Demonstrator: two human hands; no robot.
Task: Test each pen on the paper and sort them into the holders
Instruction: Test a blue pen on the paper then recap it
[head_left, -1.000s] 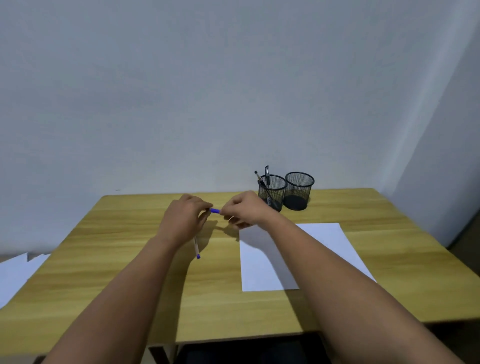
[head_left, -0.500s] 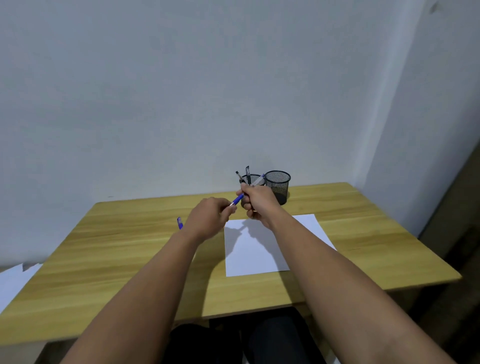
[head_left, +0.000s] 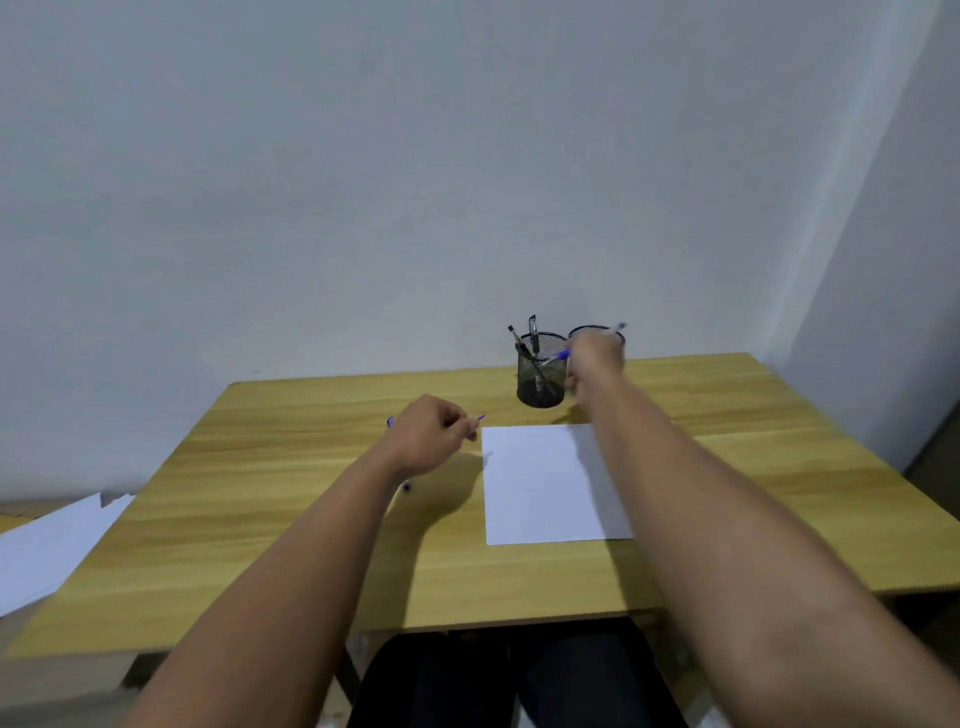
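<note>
My right hand (head_left: 595, 358) gripped a blue pen (head_left: 563, 355) up at the holders, fingers curled round it; the blue end poked out left of the fist, a pale end (head_left: 621, 327) out upper right, blurred. The hand sat over the right holder (head_left: 587, 330), hiding most of it, only the rim showing. Just left of it, the left holder (head_left: 540, 382), black mesh, held black pens (head_left: 533, 328) leaning out the top. My left hand (head_left: 428, 434) hovered over the table (head_left: 291, 467), left of the paper (head_left: 545, 483), fingers curled and pinching a small blue piece (head_left: 479, 418) at the tips; couldn't tell if cap or pen tip. Another bit of blue (head_left: 390, 421) showed past the far side of that hand, and a dark tip (head_left: 407, 487) lay on the table under the wrist. The white sheet lay flat near the middle, in front of the holders. More white sheets (head_left: 47, 545) sat off the table's left edge.
</note>
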